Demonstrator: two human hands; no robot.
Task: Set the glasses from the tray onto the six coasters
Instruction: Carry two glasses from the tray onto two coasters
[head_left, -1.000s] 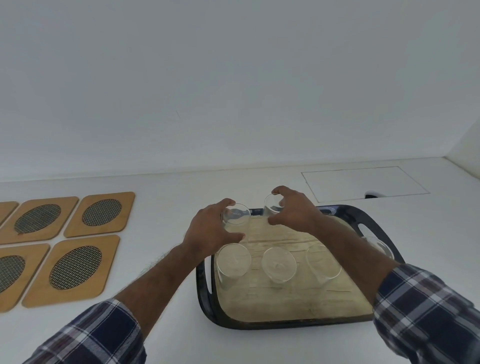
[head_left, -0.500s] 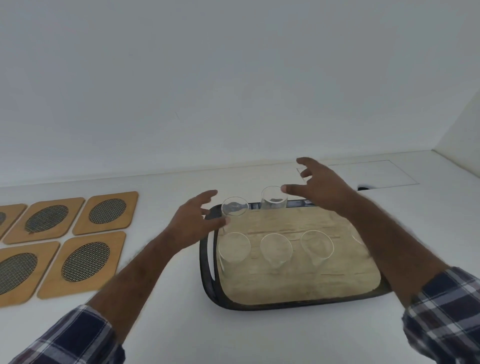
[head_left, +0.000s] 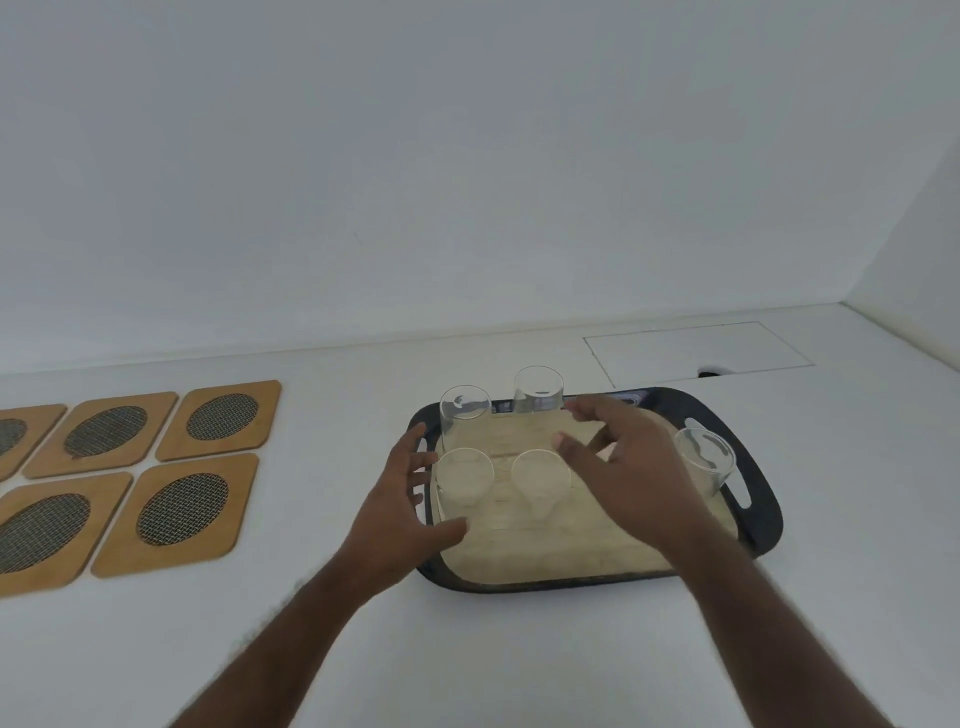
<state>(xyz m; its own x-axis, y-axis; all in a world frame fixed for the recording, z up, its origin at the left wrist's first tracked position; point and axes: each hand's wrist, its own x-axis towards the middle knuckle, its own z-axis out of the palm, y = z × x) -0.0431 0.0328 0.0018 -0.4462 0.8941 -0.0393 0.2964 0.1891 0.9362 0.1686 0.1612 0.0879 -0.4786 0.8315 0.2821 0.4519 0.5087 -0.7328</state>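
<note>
A dark tray with a light wooden inset holds several clear glasses. Two stand at the back, two in the front row, one at the right. My left hand hovers open at the tray's left edge, fingers spread beside the front-left glass. My right hand is open above the tray's middle, fingers apart, and hides whatever stands beneath it. Wooden coasters with dark mesh ovals lie at the left, the nearest ones bare.
The white counter meets a white wall at the back. A rectangular outlined panel with a small dark notch lies behind the tray at the right. A side wall rises at the far right.
Both hands let go of the two back glasses, opened and drew back toward me. They now hover over the front row. The view shifted slightly.
</note>
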